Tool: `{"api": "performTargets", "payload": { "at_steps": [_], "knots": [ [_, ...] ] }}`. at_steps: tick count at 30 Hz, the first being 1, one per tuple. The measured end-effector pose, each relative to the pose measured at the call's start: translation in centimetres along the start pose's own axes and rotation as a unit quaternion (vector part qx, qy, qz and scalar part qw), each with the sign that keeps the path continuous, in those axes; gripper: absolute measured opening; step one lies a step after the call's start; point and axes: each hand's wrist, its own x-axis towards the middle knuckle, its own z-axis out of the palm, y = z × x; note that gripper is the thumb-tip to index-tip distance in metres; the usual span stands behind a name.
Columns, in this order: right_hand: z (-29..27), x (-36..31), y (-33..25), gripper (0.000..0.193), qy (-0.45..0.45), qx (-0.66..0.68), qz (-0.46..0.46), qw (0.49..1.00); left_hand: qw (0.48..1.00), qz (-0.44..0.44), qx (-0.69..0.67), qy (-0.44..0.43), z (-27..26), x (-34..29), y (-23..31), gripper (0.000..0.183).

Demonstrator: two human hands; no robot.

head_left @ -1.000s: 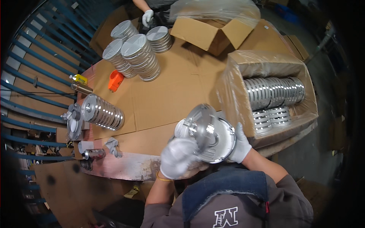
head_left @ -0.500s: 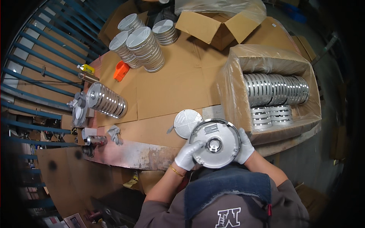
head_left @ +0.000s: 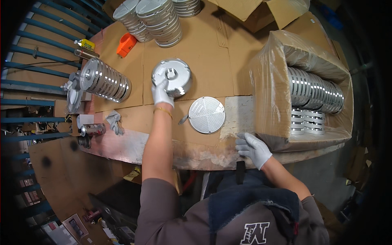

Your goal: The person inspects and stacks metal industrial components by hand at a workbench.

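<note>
Stretched out over the cardboard, my gloved left hand (head_left: 161, 93) grips the near edge of a shiny round metal housing (head_left: 183, 78) with a raised hub in its middle. Its fingers are partly hidden against the metal. My gloved right hand (head_left: 254, 150) holds nothing; its fingers reach out over the table's front edge. Between the hands lies a flat, ribbed metal disc (head_left: 207, 115), with a small grey tab beside it on the left.
At left, a row of silver rings (head_left: 107, 79) leans beside a spray can (head_left: 93, 129) and a crumpled glove (head_left: 114, 121). Stacks of discs (head_left: 159, 20) and an orange tool (head_left: 126, 45) stand farther back. A plastic-lined carton (head_left: 271, 110) of metal rings is at right.
The housing has gone from both hands in front of my body to the left hand alone, forward and left. My right hand has let go. The view has shifted too.
</note>
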Motion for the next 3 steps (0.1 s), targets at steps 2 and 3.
{"api": "performTargets", "payload": {
  "at_steps": [2, 3],
  "knots": [
    [-1.1, 0.6, 1.0, 0.051, 0.024, 0.011, 0.01, 1.0, 0.999, -0.014, 0.03, 0.018, -1.6, 3.5, -0.5, 0.052],
    [-1.5, 1.1, 1.6, 0.053, 0.018, 0.016, 0.015, 1.0, 0.999, -0.028, 0.022, -0.022, -4.6, 5.7, -0.7, 0.06]
  ]
}}
